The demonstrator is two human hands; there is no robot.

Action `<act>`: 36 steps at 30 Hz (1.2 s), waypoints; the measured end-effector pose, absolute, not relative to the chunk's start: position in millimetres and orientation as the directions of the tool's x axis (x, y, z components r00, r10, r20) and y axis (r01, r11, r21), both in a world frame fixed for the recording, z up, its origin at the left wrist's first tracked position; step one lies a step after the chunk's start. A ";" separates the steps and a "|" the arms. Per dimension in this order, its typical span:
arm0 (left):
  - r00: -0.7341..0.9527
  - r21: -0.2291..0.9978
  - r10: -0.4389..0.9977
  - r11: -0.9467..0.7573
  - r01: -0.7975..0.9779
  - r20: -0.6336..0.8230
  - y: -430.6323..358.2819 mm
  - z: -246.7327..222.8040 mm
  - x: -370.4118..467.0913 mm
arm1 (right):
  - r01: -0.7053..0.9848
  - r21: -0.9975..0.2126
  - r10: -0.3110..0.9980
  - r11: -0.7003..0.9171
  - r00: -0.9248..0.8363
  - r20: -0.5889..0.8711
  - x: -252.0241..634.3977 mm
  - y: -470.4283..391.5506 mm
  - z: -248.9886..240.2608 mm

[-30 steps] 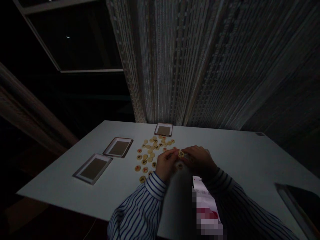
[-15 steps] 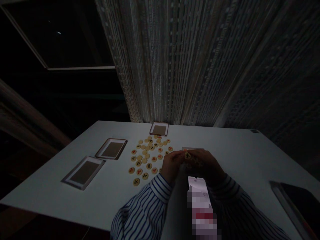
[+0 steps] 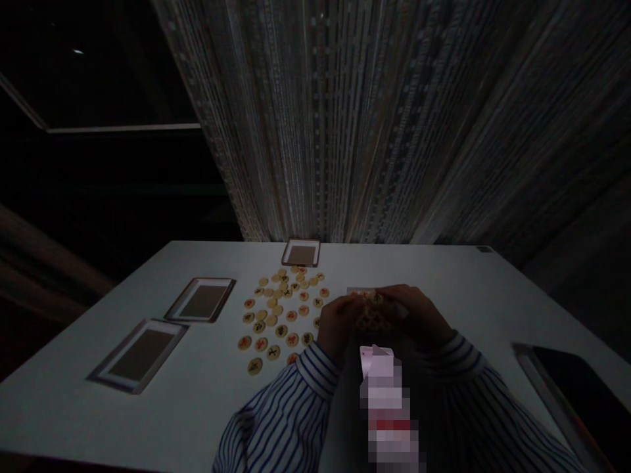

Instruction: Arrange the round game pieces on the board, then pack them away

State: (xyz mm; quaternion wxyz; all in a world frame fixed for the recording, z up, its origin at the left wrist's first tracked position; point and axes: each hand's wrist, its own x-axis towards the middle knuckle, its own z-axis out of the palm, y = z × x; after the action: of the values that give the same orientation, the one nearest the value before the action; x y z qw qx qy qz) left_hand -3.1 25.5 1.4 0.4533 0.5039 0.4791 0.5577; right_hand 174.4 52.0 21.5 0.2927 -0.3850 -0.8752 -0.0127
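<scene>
My left hand (image 3: 338, 323) and my right hand (image 3: 418, 314) are close together over a shallow tray on the white table, fingers curled inward. At my right fingertips is a round wooden xiangqi piece (image 3: 377, 298) with a black character. Other pieces show beside it at my left fingertips, dim and partly hidden. More xiangqi pieces (image 3: 367, 323) lie in the tray between my hands. Only the tray's far rim (image 3: 362, 290) shows clearly. Left of my hands, many loose xiangqi pieces (image 3: 281, 330) are spread out, some with red or black characters up, some blank side up.
Three shallow framed trays stand on the white table (image 3: 197, 401): one at the back (image 3: 302, 264), two at left (image 3: 215, 320) (image 3: 134, 391). A lit phone (image 3: 377, 355) is below my hands. A dark flat object (image 3: 576, 387) lies at right. A string curtain (image 3: 335, 131) hangs behind.
The view has shifted to the right, so the table things appear further left. My hands stay together over the tray, slightly further apart, and more pieces show between them.
</scene>
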 end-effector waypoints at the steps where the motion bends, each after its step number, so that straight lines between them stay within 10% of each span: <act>1: -0.089 0.991 0.987 -0.131 -0.008 0.130 25.2 -0.1 -4.1 | 0.689 -0.207 0.670 0.695 -0.515 0.534 177.1 52.3 21.7; 36: 0.167 0.398 0.711 -0.553 0.732 0.683 21.7 -37.2 -8.4 | 0.837 -0.329 0.892 0.437 -0.355 0.281 213.0 53.8 -10.5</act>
State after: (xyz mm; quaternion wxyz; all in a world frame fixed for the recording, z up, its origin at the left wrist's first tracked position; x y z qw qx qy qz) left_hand -8.4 21.7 -37.2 -0.0116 0.7637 0.4724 0.4398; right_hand 213.0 53.8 -10.5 0.2123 -0.5269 -0.8205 0.0642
